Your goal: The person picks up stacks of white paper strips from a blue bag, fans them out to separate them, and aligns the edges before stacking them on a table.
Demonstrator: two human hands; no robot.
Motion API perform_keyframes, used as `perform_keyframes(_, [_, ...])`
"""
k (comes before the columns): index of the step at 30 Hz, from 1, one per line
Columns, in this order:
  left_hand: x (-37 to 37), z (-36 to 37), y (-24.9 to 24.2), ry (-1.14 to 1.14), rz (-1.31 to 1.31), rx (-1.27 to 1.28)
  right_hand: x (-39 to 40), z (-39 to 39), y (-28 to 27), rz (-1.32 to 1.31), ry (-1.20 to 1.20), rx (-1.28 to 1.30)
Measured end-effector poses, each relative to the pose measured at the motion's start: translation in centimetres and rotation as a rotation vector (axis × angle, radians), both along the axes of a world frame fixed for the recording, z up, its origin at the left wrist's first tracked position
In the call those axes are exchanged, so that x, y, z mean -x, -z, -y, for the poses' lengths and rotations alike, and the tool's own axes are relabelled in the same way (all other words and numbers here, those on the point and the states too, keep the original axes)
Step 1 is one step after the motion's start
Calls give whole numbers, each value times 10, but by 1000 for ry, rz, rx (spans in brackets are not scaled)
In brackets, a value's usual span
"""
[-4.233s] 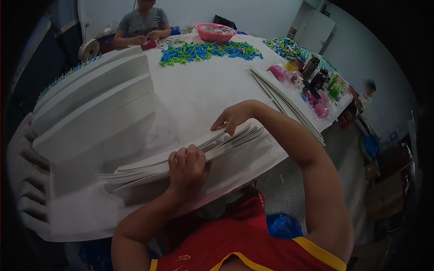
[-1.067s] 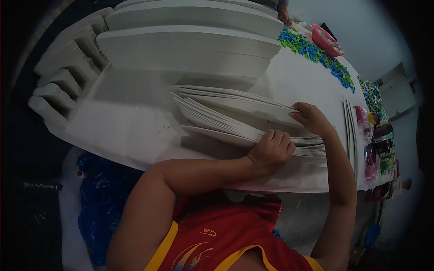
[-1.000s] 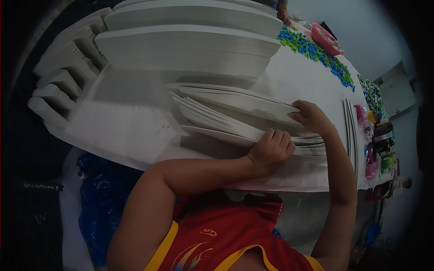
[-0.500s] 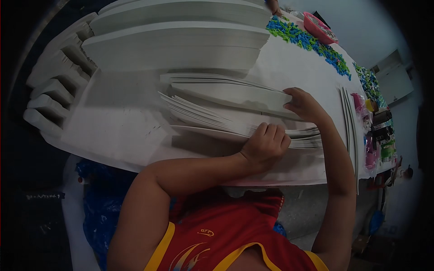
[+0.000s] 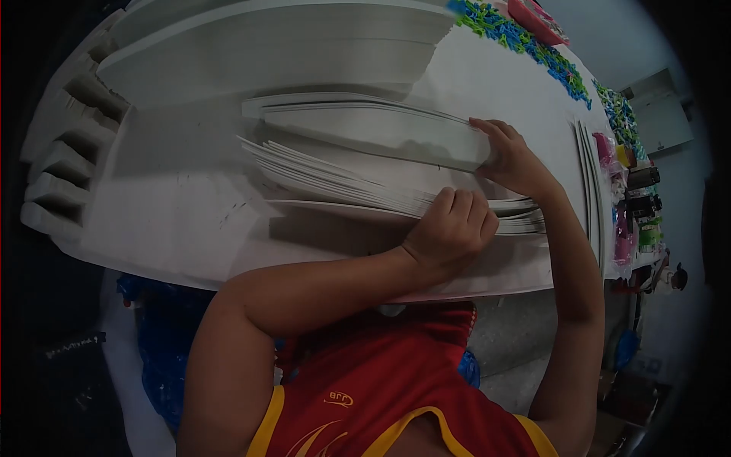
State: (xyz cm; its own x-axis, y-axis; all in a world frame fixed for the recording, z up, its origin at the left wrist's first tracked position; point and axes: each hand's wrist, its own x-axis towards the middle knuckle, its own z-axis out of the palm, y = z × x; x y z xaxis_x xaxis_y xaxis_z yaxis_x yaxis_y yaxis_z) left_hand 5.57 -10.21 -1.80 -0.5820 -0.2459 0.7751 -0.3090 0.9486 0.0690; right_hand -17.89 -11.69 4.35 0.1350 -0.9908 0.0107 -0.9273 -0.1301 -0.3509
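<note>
Near the table's front edge, my left hand (image 5: 451, 232) is closed round the middle of a fanned bundle of long pale strips (image 5: 327, 177). The bundle's layers spread apart at the left and show again to the right of the fist. Just beyond it, my right hand (image 5: 518, 158) pinches the right end of another group of pale strips (image 5: 373, 128), thumb below and fingers on top. These strips stand on edge, bowed, with their left ends stacked together.
Large stacks of pale sheets (image 5: 266, 53) stand at the back left, with folded pale pieces (image 5: 61, 183) along the left edge. Blue and green small pieces (image 5: 525, 46) lie at the back right by a pink basin (image 5: 537, 21). More strips (image 5: 590, 183) and packets (image 5: 624, 236) are at the right.
The view has shifted, so the table's contents sit higher and further left. My right hand's fingers are more spread along the far strips' end. My left hand keeps its grip on the near bundle.
</note>
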Motion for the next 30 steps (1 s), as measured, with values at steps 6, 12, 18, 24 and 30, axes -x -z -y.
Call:
perform_keyframes(6, [-3,2,-4,2,22,-4,4,6,0,14,10,-23])
perform_keyframes(12, [-2,2,-3,-1,30,-19,11,-4,-16,300,174,-173])
perform_keyframes(18, [-1,3,-3,-2,8,5,49,-33,-18,-61,160,-204])
perform_keyframes(24, [0,3,-2,-12,12,17,61,-26,15,46,314,-126])
perform_keyframes(30, [-1,2,-5,-31,55,-1,69,-4,18,244,414,-307])
